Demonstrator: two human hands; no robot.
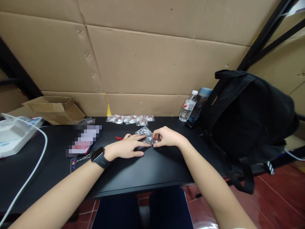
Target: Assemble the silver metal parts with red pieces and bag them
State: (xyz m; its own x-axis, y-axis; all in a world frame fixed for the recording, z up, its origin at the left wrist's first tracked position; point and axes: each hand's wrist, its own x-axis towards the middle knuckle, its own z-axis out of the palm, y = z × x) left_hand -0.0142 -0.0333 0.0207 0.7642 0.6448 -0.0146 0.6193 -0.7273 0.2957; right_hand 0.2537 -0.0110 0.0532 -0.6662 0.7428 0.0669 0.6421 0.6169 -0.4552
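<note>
My left hand [131,147] lies palm down on the black table, its fingers spread and stretched out, with the fingertips at a crinkled clear plastic bag [144,133]. Closed at the bag's right side, my right hand [168,137] grips a small round shiny thing with a red part [156,139]. The fingers partly cover that thing, so its exact kind is hidden. A small red piece [118,138] lies just behind my left hand. Farther back, several clear bags [132,119] with round silvery, red-topped things inside lie in a row.
A water bottle [188,106], a blue-lidded bottle [201,101] and a black backpack [247,117] stand at the right. An open cardboard box [54,109], a white device [19,135] with a cable and a keychain [79,160] are at the left. Cardboard [147,60] walls the back.
</note>
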